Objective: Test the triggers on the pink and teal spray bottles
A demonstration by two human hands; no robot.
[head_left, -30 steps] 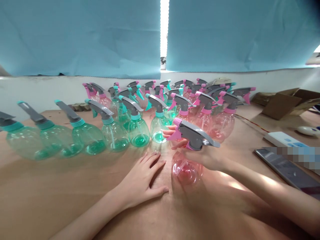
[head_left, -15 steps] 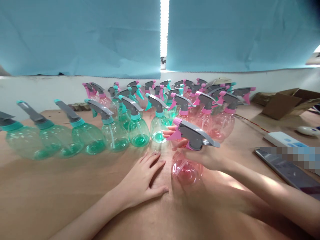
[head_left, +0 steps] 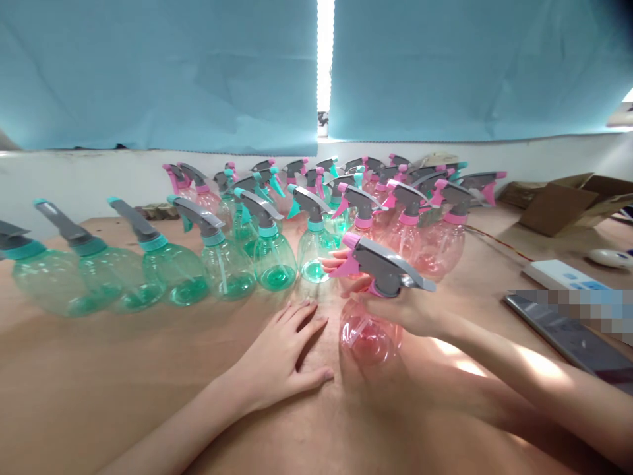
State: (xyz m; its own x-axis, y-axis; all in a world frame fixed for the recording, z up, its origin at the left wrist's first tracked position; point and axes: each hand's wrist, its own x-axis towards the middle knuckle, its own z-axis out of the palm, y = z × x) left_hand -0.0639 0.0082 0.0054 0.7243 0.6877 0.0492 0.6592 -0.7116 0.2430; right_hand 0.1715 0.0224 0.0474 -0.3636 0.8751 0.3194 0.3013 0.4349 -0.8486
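My right hand (head_left: 395,305) is wrapped round the neck of a pink spray bottle (head_left: 368,336) that stands on the brown table (head_left: 123,376). Its grey and pink trigger head (head_left: 383,267) points left, and my fingers lie under the trigger. My left hand (head_left: 281,359) rests flat on the table just left of the bottle, fingers stretched out, holding nothing. Behind both hands stand several green spray bottles (head_left: 274,254) and several pink spray bottles (head_left: 435,231).
A row of green bottles (head_left: 113,274) runs to the left edge. At the right lie a dark tablet (head_left: 568,340), a white box (head_left: 558,276), a white mouse (head_left: 610,257) and an open cardboard box (head_left: 568,201). Blue curtains (head_left: 158,72) hang behind.
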